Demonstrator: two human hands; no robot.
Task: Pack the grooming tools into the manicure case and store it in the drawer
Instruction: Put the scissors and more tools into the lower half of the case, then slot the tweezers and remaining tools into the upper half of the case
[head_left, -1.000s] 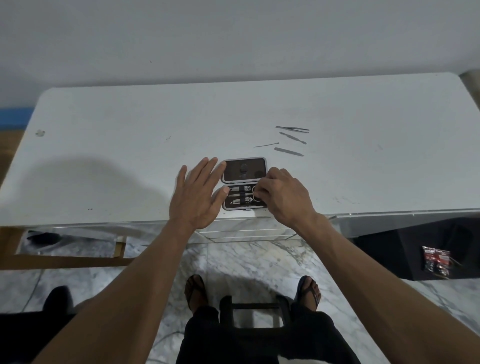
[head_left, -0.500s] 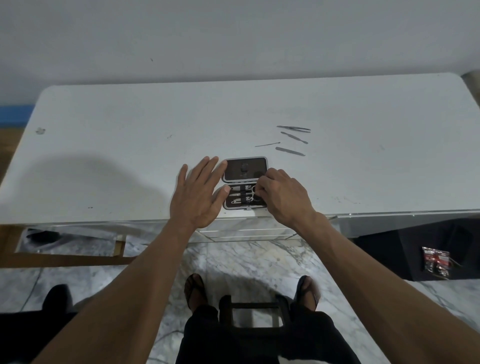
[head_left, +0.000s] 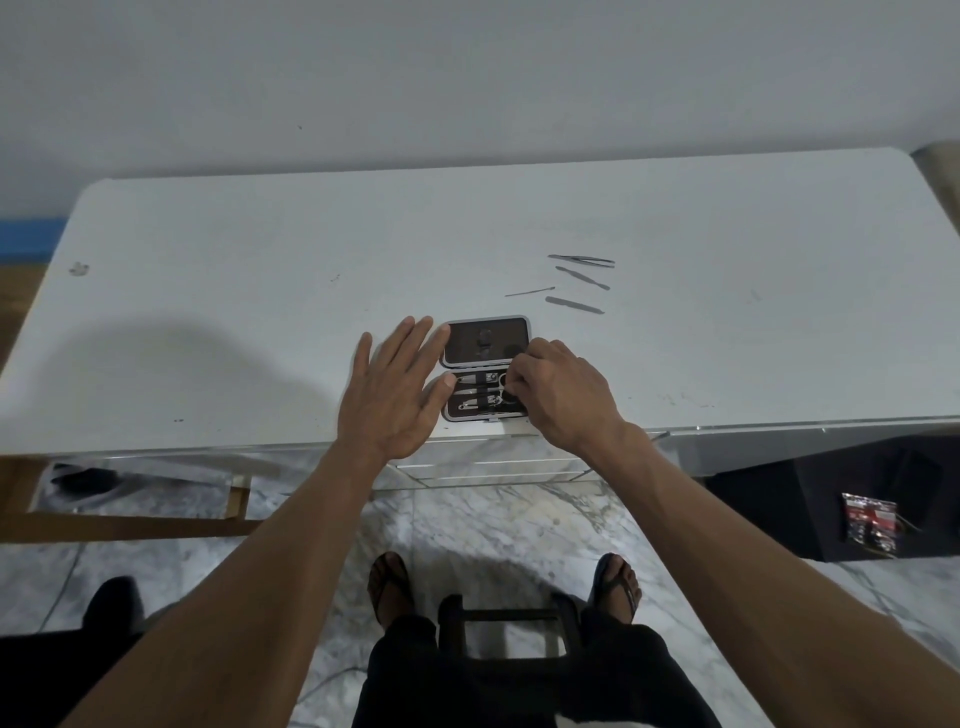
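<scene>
**Open manicure case at the near edge of the counter, four tools loose beyond it**

No brand or writing can be read on anything; a red-and-black packet (head_left: 871, 523) low on the right is too blurred to make out.

The white counter (head_left: 260, 291) is scuffed and marked, backed by a plain pale wall. Below it the floor is grey-veined marble. The person's sandalled feet show beside a black frame.

The manicure case (head_left: 485, 369) lies open at the counter's near edge, its lid half on the far side, its tray half on the near side with several metal tools strapped in. Four slim tools lie loose to the far right of it: tweezers (head_left: 584, 259), a thin pusher (head_left: 582, 277), a fine pick (head_left: 529, 292) and a flat file (head_left: 574, 305), each apart from the others.

The left hand (head_left: 392, 395) lies flat with fingers spread, thumb touching the tray's left edge. The right hand (head_left: 563, 392) is curled over the tray's right end, fingertips pinched on a ringed tool there; which tool, I cannot tell.
</scene>
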